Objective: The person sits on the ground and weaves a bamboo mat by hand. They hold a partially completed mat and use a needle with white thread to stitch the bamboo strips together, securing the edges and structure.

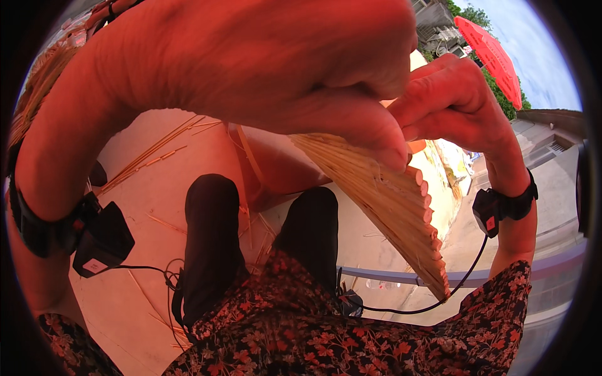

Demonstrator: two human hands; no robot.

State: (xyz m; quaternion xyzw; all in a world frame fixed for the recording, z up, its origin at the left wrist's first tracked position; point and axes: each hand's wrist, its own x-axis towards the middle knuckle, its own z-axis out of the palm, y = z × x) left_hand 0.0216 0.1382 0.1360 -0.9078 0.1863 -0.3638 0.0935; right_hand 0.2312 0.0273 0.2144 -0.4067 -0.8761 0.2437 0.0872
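The left hand (269, 78) is clamped on a pale pleated fan (376, 194) (its edge is scalloped), held over the floor (150, 200). The right hand (454, 106) curls near it; whether it grips anything, I cannot tell.

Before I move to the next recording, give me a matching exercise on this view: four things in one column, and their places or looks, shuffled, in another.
Things
1. Ribbed straw piece
2. Umbrella
3. Loose straw stalks
4. Floral garment

Places or looks
A. Red, at the upper right of the view
B. Along the lower edge, dark with a reddish pattern
C. Slanting down to the right from beneath the thumb of the left hand
D. Scattered on the ground

Right pairs: 1-C; 2-A; 3-D; 4-B
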